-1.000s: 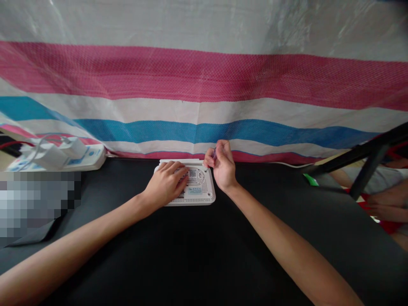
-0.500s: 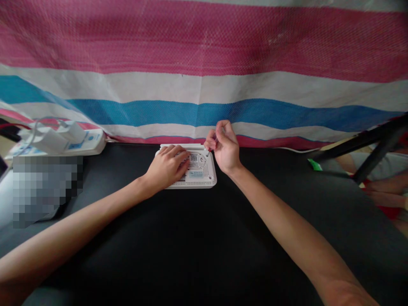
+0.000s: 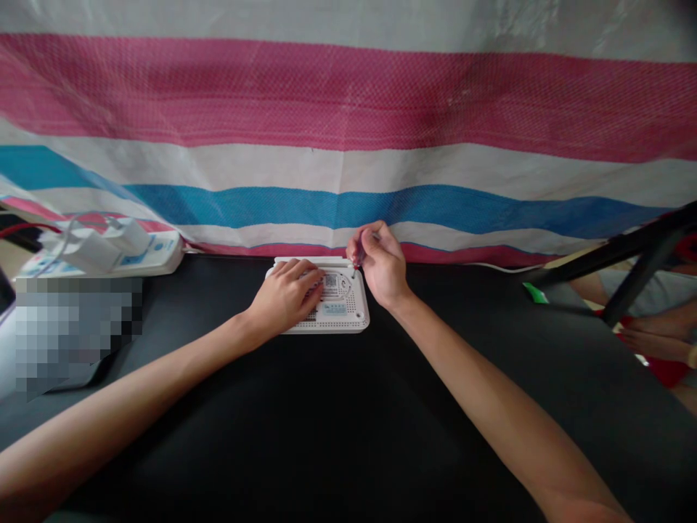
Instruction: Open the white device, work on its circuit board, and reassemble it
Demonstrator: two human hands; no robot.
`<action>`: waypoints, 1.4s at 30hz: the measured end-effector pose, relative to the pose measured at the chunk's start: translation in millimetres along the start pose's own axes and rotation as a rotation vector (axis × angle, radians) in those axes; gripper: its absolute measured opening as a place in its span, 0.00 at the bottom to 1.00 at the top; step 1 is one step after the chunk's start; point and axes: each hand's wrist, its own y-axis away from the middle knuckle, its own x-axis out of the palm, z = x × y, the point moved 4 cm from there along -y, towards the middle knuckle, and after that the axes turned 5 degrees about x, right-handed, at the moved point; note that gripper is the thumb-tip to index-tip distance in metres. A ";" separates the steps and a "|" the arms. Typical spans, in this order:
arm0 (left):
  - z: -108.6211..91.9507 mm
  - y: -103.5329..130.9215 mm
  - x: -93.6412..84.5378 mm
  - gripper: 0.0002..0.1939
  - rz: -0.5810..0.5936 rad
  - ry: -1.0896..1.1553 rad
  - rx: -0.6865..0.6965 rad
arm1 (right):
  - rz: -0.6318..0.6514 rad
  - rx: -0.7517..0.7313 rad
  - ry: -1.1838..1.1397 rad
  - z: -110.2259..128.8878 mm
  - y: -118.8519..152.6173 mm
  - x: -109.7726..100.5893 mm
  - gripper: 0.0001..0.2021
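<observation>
A white router, or a similar flat box, lies with its vented, labelled underside up on the black table. Across its left part rests my left hand, palm down with the fingers spread flat on the casing. At the far right corner is my right hand, its fingers closed round a small screwdriver. Only the thin shaft and a bit of red show; the fingers hide most of the handle. The tip points down at the corner hole. Another round hole shows at the near right corner.
A white power strip with plugged-in white adapters stands at the left. Nearer me lies a blurred-out object. A striped plastic sheet hangs behind the table. On the right are a green-and-white packet, a black metal frame and another person's limbs.
The view has tilted up slightly, so everything sits lower. My right-hand fingers have shifted their curl around the screwdriver, and more red shows near its tip. My left hand stays on the router.
</observation>
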 end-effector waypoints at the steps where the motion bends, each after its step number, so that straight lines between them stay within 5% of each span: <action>1: -0.1 -0.1 -0.2 0.13 -0.001 0.002 -0.001 | 0.001 -0.006 0.010 -0.7 -0.7 0.2 0.19; 14: -0.6 -0.3 -0.8 0.12 -0.004 0.021 0.002 | 0.001 0.013 0.007 -4.2 3.8 0.9 0.25; 17: -0.4 -0.2 -0.7 0.13 -0.001 0.016 0.000 | 0.016 0.025 0.281 1.9 0.7 -2.7 0.25; 21: -0.2 0.3 -0.2 0.13 0.009 0.004 -0.004 | -0.023 -0.100 0.992 33.8 -4.8 -9.4 0.18; 23: -0.2 0.5 0.0 0.14 0.015 0.005 -0.003 | 0.045 -0.017 1.175 45.5 -6.1 -11.3 0.18; 29: 0.0 0.8 0.0 0.14 0.030 0.012 -0.015 | 0.305 0.311 1.112 51.6 0.3 -10.8 0.08; 37: 0.3 0.6 -0.3 0.14 0.026 0.021 -0.009 | 0.268 0.399 1.009 32.2 -0.9 -14.9 0.10; 42: -0.3 0.6 -0.7 0.14 0.034 0.028 -0.020 | 0.200 0.381 0.805 42.0 -4.3 -19.0 0.10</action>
